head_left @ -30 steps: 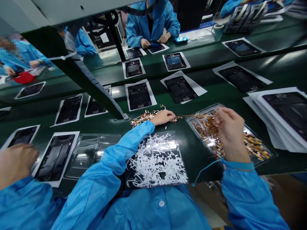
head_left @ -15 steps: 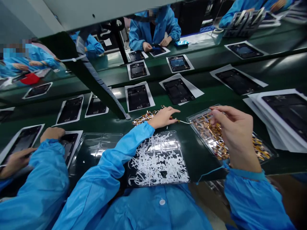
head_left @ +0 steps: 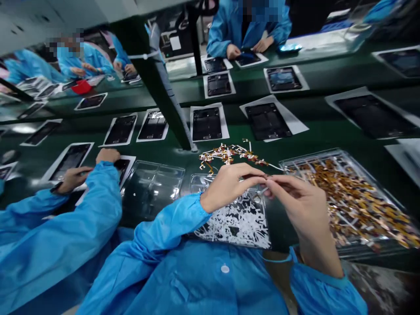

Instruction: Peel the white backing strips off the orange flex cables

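Note:
My left hand (head_left: pixel 231 186) and my right hand (head_left: pixel 300 201) meet at the fingertips, both pinched on one small flex cable (head_left: pixel 262 191). Only a pale end of it shows; the fingers hide the rest. Beneath them lies a clear plastic tray (head_left: pixel 268 234) covered with loose white paper strips (head_left: pixel 236 225). Just beyond my hands, a heap of orange-and-white flex cables (head_left: pixel 226 153) rests on the green bench. Right of my hands is a clear tray (head_left: pixel 367 177) full of orange flex cables (head_left: pixel 348 192), partly behind my right hand and wrist.
An upright green post (head_left: pixel 164 87) stands ahead on the left. A clear divided tray (head_left: pixel 154 183) lies left, beside a co-worker's hand (head_left: pixel 108 155). Black tablet housings (head_left: pixel 206 124) on white sheets line the bench. Another person (head_left: pixel 249 26) works opposite.
My left hand has left the cable heap and come back to meet my right hand, which moved left off the cable tray. The view has shifted to the right-hand tray.

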